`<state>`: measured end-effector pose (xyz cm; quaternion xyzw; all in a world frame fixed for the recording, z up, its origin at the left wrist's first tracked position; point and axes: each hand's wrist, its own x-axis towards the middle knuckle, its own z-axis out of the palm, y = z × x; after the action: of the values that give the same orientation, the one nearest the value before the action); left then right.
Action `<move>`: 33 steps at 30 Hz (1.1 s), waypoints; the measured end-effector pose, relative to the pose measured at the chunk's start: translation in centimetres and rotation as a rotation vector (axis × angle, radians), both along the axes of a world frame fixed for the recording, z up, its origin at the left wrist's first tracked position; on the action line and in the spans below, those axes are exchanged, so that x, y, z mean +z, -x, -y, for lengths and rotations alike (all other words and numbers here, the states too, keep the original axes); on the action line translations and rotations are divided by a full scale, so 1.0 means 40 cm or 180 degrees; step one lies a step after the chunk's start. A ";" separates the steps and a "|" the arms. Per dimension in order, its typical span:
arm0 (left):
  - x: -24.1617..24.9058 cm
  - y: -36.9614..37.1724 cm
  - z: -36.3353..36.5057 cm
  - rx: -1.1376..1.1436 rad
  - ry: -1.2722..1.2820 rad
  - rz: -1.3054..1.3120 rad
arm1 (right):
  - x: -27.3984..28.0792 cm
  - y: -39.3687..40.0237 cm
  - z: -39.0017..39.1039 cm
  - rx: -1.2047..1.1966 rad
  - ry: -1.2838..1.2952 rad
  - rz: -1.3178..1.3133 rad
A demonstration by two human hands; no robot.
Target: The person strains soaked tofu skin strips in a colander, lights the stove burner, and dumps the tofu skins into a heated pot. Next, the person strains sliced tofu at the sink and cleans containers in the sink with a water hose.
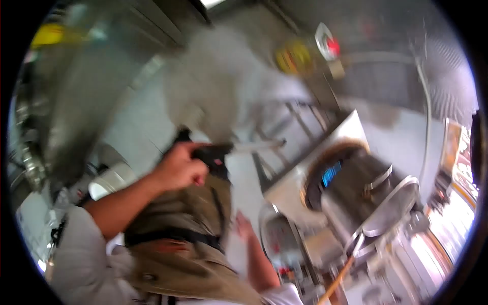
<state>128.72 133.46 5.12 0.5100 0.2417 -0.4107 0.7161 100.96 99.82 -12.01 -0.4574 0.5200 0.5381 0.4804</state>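
Observation:
My left hand [179, 168] is closed around the black grip of a tool [216, 152], its index finger stretched along the top. From the grip a long, thin, pale rod [259, 146] points to the right; blur hides what kind of tool it is. Lower down, beside the brown apron [178, 213], hangs my right hand [244, 226]. Its fingers are smeared, and I make out nothing in it.
On the right, a large metal pot [356, 188] stands over a burner with a blue flame [331, 174]. A round metal piece [394, 208] and a wooden handle [338, 279] are near it. At the left stands a white bucket [113, 180]. Much of the view is blurred.

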 end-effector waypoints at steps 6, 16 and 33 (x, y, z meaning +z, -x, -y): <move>0.530 -0.068 -0.275 0.0090 -0.2876 0.2110 | 0.046 -0.344 -0.230 0.2425 -0.0243 0.3855; 0.913 -0.515 -0.897 0.2071 -0.6512 0.3908 | 0.417 -1.147 -0.882 0.2252 -0.0310 0.4117; 0.923 -1.288 -1.722 -0.0283 -0.7575 0.2859 | 0.289 -0.968 -0.915 0.1061 0.1152 0.2269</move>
<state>180.25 202.33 42.02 0.9365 0.1795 0.2434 -0.1776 139.67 136.42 -0.44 -0.7693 0.3266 0.3169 0.4485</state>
